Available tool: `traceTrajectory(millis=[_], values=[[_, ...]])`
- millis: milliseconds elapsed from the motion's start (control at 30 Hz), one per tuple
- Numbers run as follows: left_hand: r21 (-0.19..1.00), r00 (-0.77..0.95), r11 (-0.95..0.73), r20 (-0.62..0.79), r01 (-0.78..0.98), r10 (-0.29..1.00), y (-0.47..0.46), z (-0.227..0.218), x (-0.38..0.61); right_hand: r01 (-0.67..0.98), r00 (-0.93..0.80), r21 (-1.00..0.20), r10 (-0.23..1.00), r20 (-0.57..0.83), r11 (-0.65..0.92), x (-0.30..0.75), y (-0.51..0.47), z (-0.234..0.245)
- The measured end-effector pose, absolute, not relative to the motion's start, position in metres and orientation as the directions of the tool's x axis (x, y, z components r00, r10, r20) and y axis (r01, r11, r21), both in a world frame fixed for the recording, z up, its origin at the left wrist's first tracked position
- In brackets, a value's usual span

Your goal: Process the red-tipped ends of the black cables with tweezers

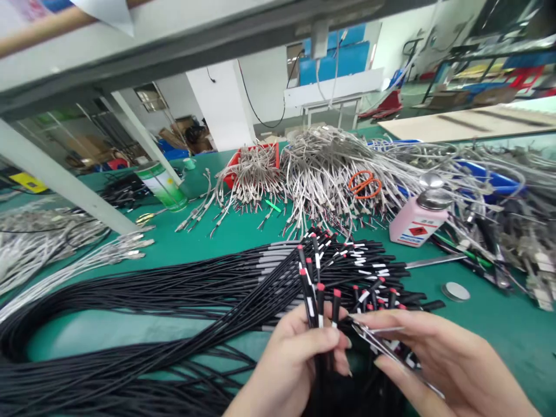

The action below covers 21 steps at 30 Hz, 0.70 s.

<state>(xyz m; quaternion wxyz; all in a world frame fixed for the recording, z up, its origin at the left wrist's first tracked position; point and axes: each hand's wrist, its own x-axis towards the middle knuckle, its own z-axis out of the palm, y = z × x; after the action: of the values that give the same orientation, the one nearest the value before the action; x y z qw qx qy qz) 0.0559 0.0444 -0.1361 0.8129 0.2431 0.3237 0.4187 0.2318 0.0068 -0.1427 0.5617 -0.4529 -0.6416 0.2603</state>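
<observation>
Several black cables (310, 296) with red tips and white bands stand up between the thumb and fingers of my left hand (291, 353). Closed around silver metal tweezers (384, 346), my right hand (447, 353) is just to the right of my left one. The tweezers' tips point left, near the left fingertips; whether they pinch a cable I cannot tell. Behind and below both hands lies a thick bundle of black cables (174, 281), curving from the left, with grey sleeves and many white-banded ends.
A pink bottle (417, 223) with a metal pump top stands at the right, near a small round lid (456, 291). Grey cables (325, 174) are heaped behind, with orange-handled scissors (365, 184) on them. A green-white can (163, 186) stands by the slanted post (73, 182).
</observation>
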Motion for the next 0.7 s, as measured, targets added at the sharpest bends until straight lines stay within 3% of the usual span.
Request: traceTrajectory(millis=[333,533,700], values=[[0.785,0.482,0.392,-0.137,-0.481,0.865,0.063,-0.138,0.033,0.181,0.1,-0.781,0.779,0.619,0.597,0.227,0.018,-0.142],[0.823,0.427,0.322,-0.109,-0.467,0.898,0.077,-0.15,0.027,0.145,0.113,-0.762,0.754,0.647,0.631,0.228,0.018,-0.136],[0.823,0.363,0.281,-0.099,-0.493,0.927,0.083,-0.156,0.025,0.26,0.037,-0.732,0.751,0.659,0.629,0.241,0.018,-0.137]])
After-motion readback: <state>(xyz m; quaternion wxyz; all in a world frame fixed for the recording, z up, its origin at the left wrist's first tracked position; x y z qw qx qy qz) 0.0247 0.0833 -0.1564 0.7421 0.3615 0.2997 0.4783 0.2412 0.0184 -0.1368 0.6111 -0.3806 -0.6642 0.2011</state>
